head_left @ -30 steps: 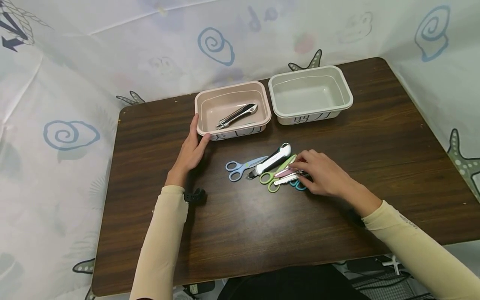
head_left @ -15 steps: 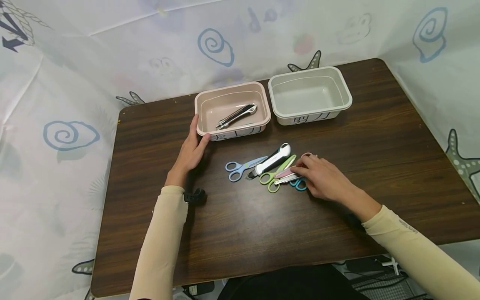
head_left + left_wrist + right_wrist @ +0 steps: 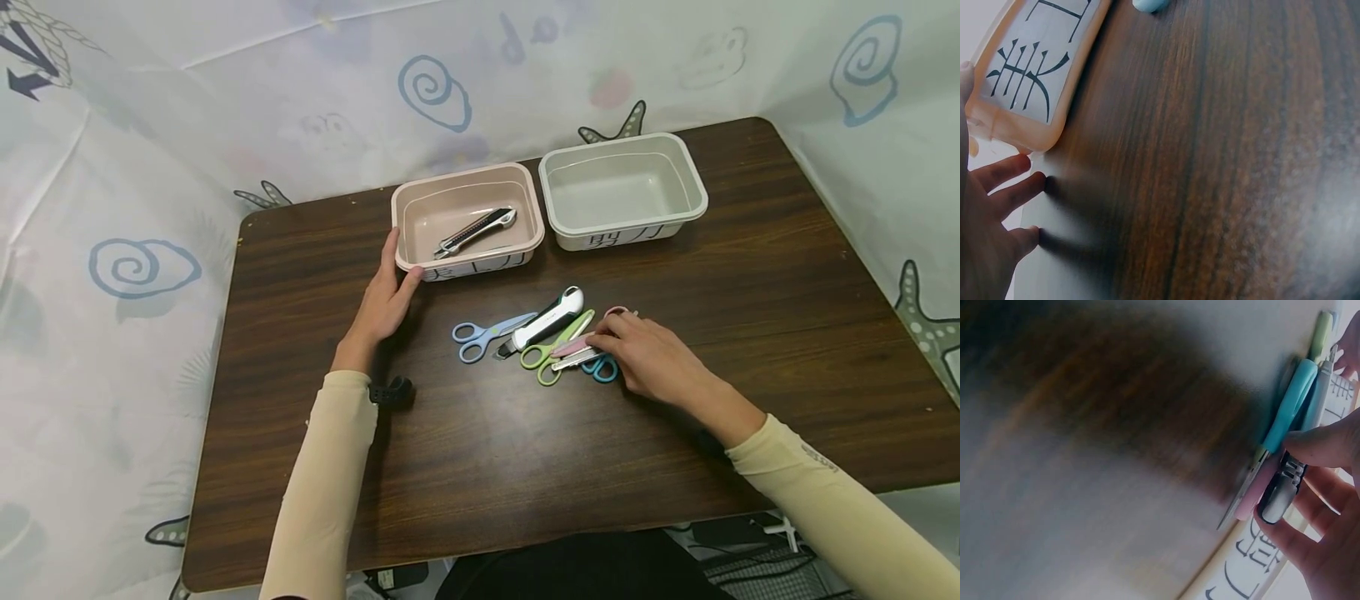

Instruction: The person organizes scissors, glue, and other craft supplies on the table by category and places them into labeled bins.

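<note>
My left hand (image 3: pixel 378 304) rests at the near-left corner of the pink box (image 3: pixel 525 246), fingers extended along its side and thumb at the front. Inside that box lies a black and silver utility knife (image 3: pixel 474 232). With thumb and fingertips, my right hand (image 3: pixel 651 360) pinches the end of a silver utility knife (image 3: pixel 1282 497) in the pile. Close beside it are pink scissors (image 3: pixel 573 346), partly covered by the hand, and teal scissors (image 3: pixel 604 372). Further left lie green scissors (image 3: pixel 559 340), a large white and black utility knife (image 3: pixel 551 321) and blue scissors (image 3: pixel 495 331).
A grey-white box (image 3: pixel 621 227) with a lettered label stands right of the pink one, at the back of the dark wood table (image 3: pixel 465 467). A printed cloth (image 3: pixel 322 75) hangs behind the table.
My right hand has shifted slightly right and down over the pile, uncovering more of the pink and teal scissors. The left hand stays at the pink box.
</note>
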The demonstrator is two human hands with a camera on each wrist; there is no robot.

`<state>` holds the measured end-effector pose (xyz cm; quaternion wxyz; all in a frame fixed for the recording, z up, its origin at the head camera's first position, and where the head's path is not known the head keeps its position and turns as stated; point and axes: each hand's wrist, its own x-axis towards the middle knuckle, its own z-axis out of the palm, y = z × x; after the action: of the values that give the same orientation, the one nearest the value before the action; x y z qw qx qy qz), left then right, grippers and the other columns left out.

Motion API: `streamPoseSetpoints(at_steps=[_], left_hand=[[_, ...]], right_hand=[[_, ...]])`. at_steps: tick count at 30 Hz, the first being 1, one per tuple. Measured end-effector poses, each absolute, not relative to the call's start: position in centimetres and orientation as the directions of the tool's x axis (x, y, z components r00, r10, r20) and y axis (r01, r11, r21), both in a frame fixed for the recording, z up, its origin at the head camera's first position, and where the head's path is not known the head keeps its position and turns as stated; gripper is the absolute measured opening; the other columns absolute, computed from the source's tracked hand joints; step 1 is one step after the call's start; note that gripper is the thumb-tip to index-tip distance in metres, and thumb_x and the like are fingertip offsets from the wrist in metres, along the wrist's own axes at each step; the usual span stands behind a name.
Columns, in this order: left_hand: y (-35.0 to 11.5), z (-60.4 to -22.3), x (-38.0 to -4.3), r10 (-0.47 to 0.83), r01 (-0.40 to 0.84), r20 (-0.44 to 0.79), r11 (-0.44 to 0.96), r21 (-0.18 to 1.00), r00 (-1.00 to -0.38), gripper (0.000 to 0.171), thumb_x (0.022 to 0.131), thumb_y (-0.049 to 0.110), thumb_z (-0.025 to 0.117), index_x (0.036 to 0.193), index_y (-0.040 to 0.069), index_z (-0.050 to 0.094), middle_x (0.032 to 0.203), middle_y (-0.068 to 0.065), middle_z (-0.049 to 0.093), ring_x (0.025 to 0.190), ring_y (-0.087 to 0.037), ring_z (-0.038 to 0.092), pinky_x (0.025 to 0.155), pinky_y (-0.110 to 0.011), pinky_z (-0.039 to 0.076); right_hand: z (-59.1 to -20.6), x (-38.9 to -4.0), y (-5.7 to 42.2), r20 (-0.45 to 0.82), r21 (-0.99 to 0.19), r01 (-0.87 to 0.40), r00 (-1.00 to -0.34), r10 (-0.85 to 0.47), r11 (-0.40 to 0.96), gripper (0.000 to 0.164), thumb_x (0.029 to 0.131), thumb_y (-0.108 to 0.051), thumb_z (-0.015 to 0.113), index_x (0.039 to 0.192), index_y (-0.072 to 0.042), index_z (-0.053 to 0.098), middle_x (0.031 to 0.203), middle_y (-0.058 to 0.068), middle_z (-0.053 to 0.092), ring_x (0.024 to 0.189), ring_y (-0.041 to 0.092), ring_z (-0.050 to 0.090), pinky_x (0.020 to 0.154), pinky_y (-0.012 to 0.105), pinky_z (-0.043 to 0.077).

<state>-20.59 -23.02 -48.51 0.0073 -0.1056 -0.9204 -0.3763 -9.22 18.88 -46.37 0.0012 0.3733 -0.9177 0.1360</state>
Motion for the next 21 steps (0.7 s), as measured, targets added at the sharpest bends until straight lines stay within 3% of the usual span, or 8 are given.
streamPoseSetpoints(at_steps=[5, 21], left_hand=[[-23.0, -48.4, -20.5, 0.188, 0.200, 0.094, 0.697, 0.688, -0.978, 0.074, 0.099, 0.057, 0.044, 0.157, 0.039, 0.001, 0.160, -0.004, 0.023, 0.139, -0.033, 0.034, 0.109, -0.055, 0.027], [-22.9, -48.4, -20.5, 0.191, 0.196, 0.084, 0.698, 0.689, -0.978, 0.075, 0.099, 0.058, 0.043, 0.157, 0.039, 0.000, 0.160, -0.004, 0.022, 0.139, -0.033, 0.034, 0.109, -0.056, 0.027]], right_hand=[[-46.3, -9.3, 18.7, 0.100, -0.248, -0.681, -0.725, -0.681, 0.689, 0.044, 0.078, 0.005, 0.072, 0.121, -0.006, 0.068, 0.111, 0.010, 0.058, 0.103, 0.028, 0.052, 0.077, 0.043, 0.048], [-44.7, -9.8, 18.1, 0.175, -0.278, -0.699, -0.711, -0.681, 0.659, 0.039, 0.082, 0.006, 0.067, 0.121, -0.004, 0.067, 0.112, 0.009, 0.063, 0.103, 0.025, 0.056, 0.086, 0.044, 0.048]])
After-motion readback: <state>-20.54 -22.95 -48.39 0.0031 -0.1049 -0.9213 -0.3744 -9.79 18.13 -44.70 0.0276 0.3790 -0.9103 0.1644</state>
